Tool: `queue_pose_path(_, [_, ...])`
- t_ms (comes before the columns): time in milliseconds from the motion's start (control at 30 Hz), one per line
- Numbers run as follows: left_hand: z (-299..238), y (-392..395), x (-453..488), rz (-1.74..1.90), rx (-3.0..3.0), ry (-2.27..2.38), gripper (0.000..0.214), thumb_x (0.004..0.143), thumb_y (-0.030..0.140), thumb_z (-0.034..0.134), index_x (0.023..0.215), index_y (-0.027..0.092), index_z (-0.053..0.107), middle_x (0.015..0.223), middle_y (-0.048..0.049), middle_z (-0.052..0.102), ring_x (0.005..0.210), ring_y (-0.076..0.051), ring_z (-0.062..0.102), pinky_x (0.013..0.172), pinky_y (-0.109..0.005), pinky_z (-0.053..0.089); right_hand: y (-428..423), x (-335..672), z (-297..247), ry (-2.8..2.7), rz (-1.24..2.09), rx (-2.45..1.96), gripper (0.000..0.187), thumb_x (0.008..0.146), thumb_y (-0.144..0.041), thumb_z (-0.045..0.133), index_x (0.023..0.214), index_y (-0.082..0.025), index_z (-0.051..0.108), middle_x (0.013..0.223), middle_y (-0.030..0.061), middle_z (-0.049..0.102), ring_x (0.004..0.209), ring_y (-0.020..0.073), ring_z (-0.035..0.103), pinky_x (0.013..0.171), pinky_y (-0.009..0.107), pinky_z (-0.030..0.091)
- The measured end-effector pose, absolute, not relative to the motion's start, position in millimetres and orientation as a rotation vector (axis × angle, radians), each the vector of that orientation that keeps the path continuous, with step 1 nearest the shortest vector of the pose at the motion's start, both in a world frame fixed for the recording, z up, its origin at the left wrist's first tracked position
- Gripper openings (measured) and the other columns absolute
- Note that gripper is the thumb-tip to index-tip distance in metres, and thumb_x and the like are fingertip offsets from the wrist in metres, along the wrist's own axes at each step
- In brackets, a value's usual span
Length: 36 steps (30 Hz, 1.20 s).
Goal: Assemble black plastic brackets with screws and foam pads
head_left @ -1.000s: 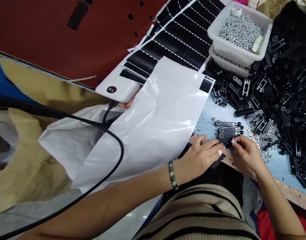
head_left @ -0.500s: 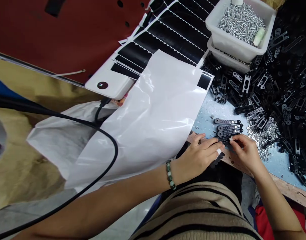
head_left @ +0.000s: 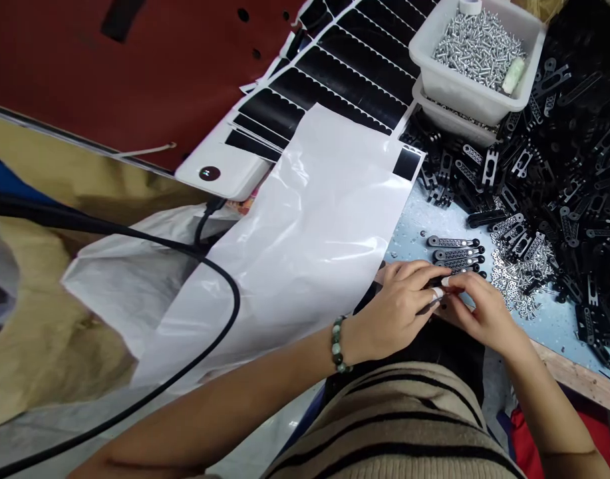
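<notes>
My left hand is closed at the table edge, a white wrap on one finger and a bead bracelet at the wrist. A black scalloped-edged strip shows slightly between its fingers; most of it is hidden. My right hand, also with a white-wrapped fingertip, pinches against the left fingertips. Whatever lies in that pinch cannot be made out. Just beyond both hands, several black lattice-patterned link arms lie side by side on the light blue tabletop.
Loose rivets and a large heap of black link parts cover the right side. A white tub of rivets stands behind. Left are a glossy white sheet, black label sheets, a white power bank and a black cable.
My right hand has moved left, away from the nearest link arm, to meet my left fingertips. The scalloped strip under my left hand is now mostly covered.
</notes>
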<state>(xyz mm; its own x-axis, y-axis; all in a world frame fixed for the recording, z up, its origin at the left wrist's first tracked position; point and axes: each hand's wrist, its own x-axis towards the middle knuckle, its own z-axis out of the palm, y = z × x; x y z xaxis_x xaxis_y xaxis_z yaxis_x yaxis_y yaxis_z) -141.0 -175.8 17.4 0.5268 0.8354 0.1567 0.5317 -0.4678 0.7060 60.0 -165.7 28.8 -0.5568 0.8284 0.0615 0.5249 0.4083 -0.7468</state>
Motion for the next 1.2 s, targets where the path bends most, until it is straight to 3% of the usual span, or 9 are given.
queue_pose_path(167, [19, -176, -147, 0.672, 2.118, 1.113, 0.029, 0.096, 0.021, 0.04, 0.097, 0.02, 0.069, 0.134, -0.0055, 0.056, 0.12, -0.022, 0.045, 0.098, -0.042, 0.036, -167, 51, 32, -2.198, 1.061, -1.193, 0.014, 0.089, -0.025, 0.051, 0.102, -0.024, 0.056, 0.086, 0.0034, 0.063, 0.077, 0.0169, 0.059, 0.071, 0.031, 0.05])
queue_pose_path(333, [12, -181, -153, 0.815, 2.127, 1.297, 0.033, 0.096, 0.02, 0.039, 0.122, 0.022, 0.06, 0.133, -0.0077, 0.056, 0.119, -0.022, 0.048, 0.097, -0.043, 0.034, -161, 65, 19, -1.92, 1.041, -1.414, 0.013, 0.089, -0.033, 0.054, 0.088, -0.023, 0.062, 0.081, 0.0032, 0.064, 0.073, 0.0167, 0.059, 0.067, 0.03, 0.048])
queue_pose_path(467, [2, -188, -153, 0.688, 2.324, 1.256, 0.035, 0.089, 0.018, 0.048, 0.122, 0.022, 0.06, 0.122, -0.0074, 0.064, 0.112, -0.025, 0.052, 0.099, -0.049, 0.027, -152, 71, 11, -1.85, 1.083, -1.511, 0.017, 0.086, -0.037, 0.057, 0.083, -0.023, 0.065, 0.078, 0.0026, 0.063, 0.071, 0.0164, 0.058, 0.064, 0.029, 0.045])
queue_pose_path(900, [-4, -190, -153, 0.581, 2.491, 1.24, 0.042, 0.083, 0.011, 0.051, 0.123, 0.021, 0.059, 0.126, -0.0058, 0.063, 0.113, -0.024, 0.053, 0.102, -0.048, 0.024, -146, 70, 7, -1.878, 1.106, -1.554, 0.017, 0.086, -0.036, 0.056, 0.08, -0.022, 0.064, 0.073, 0.001, 0.062, 0.065, 0.0147, 0.055, 0.061, 0.027, 0.043])
queue_pose_path(1200, [-4, -190, -145, 0.53, 2.491, 1.259, 0.043, 0.085, 0.011, 0.05, 0.126, 0.019, 0.057, 0.124, -0.0072, 0.064, 0.112, -0.024, 0.054, 0.103, -0.048, 0.024, -151, 63, 10, -2.072, 0.875, -1.567, 0.014, 0.088, -0.029, 0.051, 0.084, -0.023, 0.063, 0.078, 0.0032, 0.063, 0.069, 0.0167, 0.058, 0.066, 0.029, 0.046])
